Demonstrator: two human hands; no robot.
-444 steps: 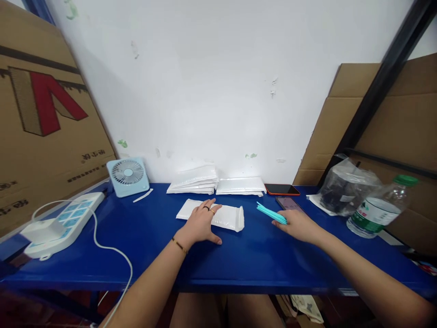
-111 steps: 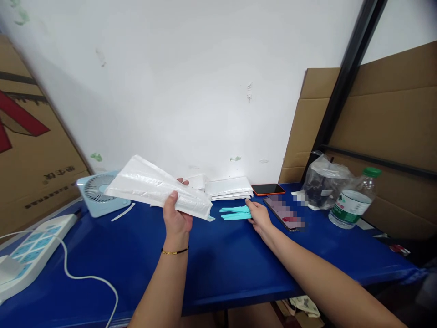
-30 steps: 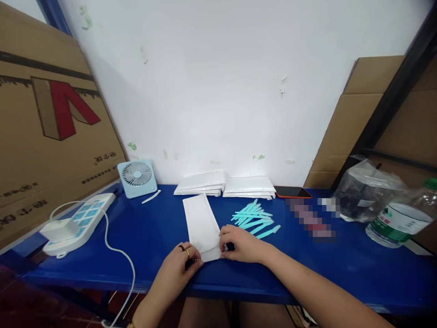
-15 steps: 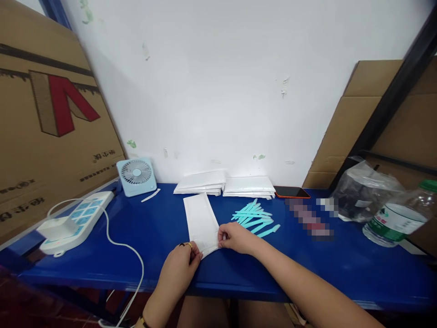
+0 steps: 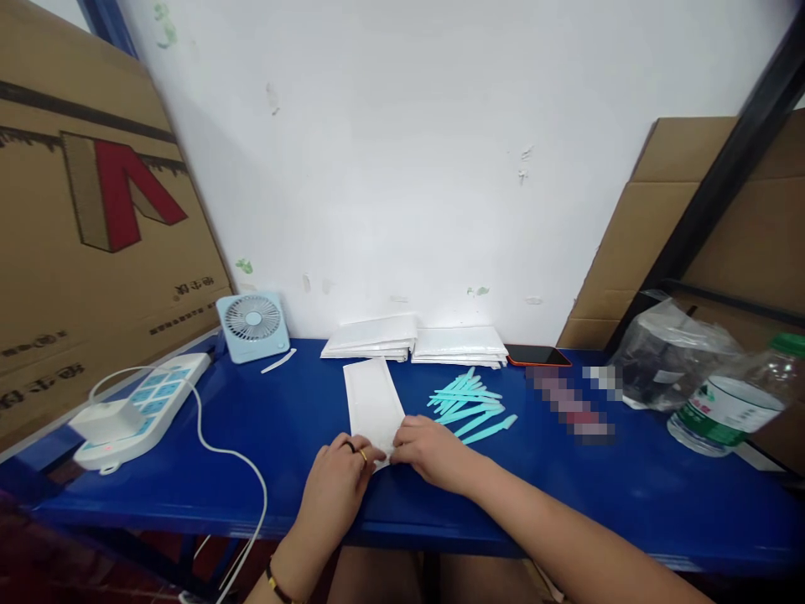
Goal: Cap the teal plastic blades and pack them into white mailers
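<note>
A flat white padded envelope lies on the blue table in front of me, its long side pointing away. At its near end my left hand is closed, thumb and fingers gripping the left part of the edge. My right hand pinches the same end from the right, with its fingertips close to the left ones. Both hands cover much of this near end, so its opening or fold is hard to make out. Right of the envelope lies a loose pile of slim turquoise sticks resembling eyebrow razors.
Two stacks of white envelopes stand against the wall, beside a phone. On the left are a small fan, a power strip and its white cable. A bottle and a plastic bag stand right.
My hands have come closer together at the envelope's near end. The left fingers now reach further over it, and the right hand has shifted slightly left.
</note>
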